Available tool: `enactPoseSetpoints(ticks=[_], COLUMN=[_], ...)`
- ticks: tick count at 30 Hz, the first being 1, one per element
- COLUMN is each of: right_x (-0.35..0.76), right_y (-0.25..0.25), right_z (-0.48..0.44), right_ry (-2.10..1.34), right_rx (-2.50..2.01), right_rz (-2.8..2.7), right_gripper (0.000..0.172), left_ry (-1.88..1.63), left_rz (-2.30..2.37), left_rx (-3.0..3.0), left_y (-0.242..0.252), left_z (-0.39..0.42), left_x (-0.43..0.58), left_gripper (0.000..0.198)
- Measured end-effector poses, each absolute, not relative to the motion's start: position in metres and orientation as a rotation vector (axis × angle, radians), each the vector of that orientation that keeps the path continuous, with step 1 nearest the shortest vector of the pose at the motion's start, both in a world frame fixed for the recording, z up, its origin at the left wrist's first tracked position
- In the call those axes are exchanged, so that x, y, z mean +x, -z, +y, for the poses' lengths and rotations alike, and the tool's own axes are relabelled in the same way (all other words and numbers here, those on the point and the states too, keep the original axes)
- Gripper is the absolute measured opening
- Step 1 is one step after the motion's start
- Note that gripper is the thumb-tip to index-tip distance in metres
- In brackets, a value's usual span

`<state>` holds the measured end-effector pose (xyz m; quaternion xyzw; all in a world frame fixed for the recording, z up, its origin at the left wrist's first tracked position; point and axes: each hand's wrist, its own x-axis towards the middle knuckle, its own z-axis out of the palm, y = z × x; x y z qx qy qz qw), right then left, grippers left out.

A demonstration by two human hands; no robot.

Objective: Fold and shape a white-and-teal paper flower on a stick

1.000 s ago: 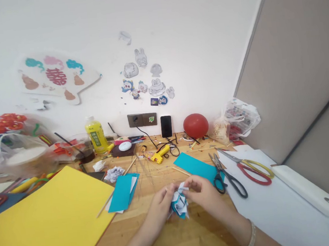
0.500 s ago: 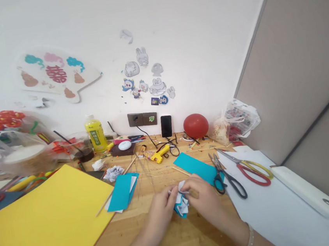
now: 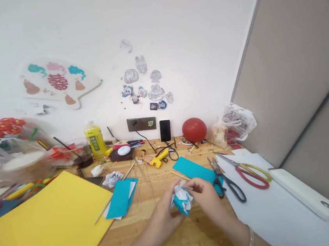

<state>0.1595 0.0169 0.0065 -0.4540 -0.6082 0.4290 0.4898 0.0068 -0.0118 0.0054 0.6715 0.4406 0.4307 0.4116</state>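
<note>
A blue and white paper flower [image 3: 182, 199] is held up between my two hands, above the wooden table. My left hand [image 3: 166, 209] cups it from the left, fingers partly hidden behind and below it. With thumb and fingers together, my right hand [image 3: 203, 193] pinches a white petal at its upper right edge. Blue paper [image 3: 194, 168] lies just beyond my hands. To their left, folded blue and white paper pieces [image 3: 119, 200] rest beside a crumpled white paper flower [image 3: 113, 179].
Black-handled scissors [image 3: 229, 182] and red-and-yellow-handled scissors [image 3: 252, 172] lie at right on white sheets [image 3: 268, 214]. Yellow card [image 3: 46, 229] covers the left. Behind are a yellow glue gun [image 3: 159, 159], a phone [image 3: 165, 130], a red balloon [image 3: 194, 129] and a drink bottle [image 3: 95, 140].
The paper flower looks more spread and shows more of itself. My left hand has turned to cup it, and my right hand has shifted to its upper right edge. The view has tipped slightly.
</note>
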Motion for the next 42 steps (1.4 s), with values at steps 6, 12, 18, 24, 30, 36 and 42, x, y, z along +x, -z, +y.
enactPoseSetpoints(ticks=[6,12,18,24,30,36,42], right_x=[0.158,0.167,0.162,0.157,0.158,0.156,0.16], right_y=[-0.014,-0.029,-0.029,-0.025,-0.028,-0.025,-0.029], right_z=[0.007,-0.004,-0.01,-0.012,-0.01,-0.009,-0.007], right_ry=[-1.086,-0.907,-0.814,-0.758,-0.863,-0.875,-0.76], right_rx=[-1.018,-0.954,-1.076,-1.069,-1.066,-0.989,-1.073], right_rz=[-1.553,-1.767,-1.802,-1.766,-1.692,-1.663,-1.773], right_gripper=[0.03,0.023,0.027,0.021,0.022,0.02,0.016], left_ry=[-1.184,-1.233,-1.28,-1.323,-1.302,-1.276,-1.229], left_rz=[1.157,1.085,1.157,1.258,1.208,1.233,1.246], left_rx=[1.56,1.535,1.518,1.5,1.465,1.512,1.625], left_y=[-0.005,-0.004,-0.009,-0.005,-0.004,-0.002,-0.005], left_z=[-0.009,-0.007,-0.009,-0.009,-0.008,-0.008,-0.011], left_x=[0.009,0.007,0.006,0.007,0.007,0.006,0.005], left_gripper=[0.035,0.038,0.031,0.034,0.034,0.034,0.041])
